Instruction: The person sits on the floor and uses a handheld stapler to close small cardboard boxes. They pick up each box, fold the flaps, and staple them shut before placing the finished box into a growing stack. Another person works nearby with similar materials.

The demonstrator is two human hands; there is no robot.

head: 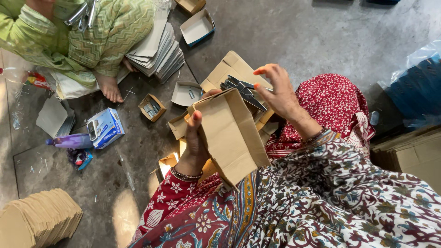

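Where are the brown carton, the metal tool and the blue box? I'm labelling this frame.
brown carton (232,135), head view, flat front panel.
metal tool (243,91), head view, dark blades.
blue box (106,127), head view, top face.

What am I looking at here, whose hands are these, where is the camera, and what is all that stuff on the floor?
There is one picture, taken by a camera worn on a person's head and looking down at that person's own two bare hands. No machine is involved. The left hand holds a brown cardboard sleeve with its open end up. The right hand grips a bunch of dark metal tools at that opening; I cannot tell exactly what kind they are.

The grey floor carries small open cardboard boxes, a stack of flat grey card sheets, a blue and white box, a purple bottle and a pile of brown cardboard blanks.

At top left sits a second person in green, whose hands are separate.
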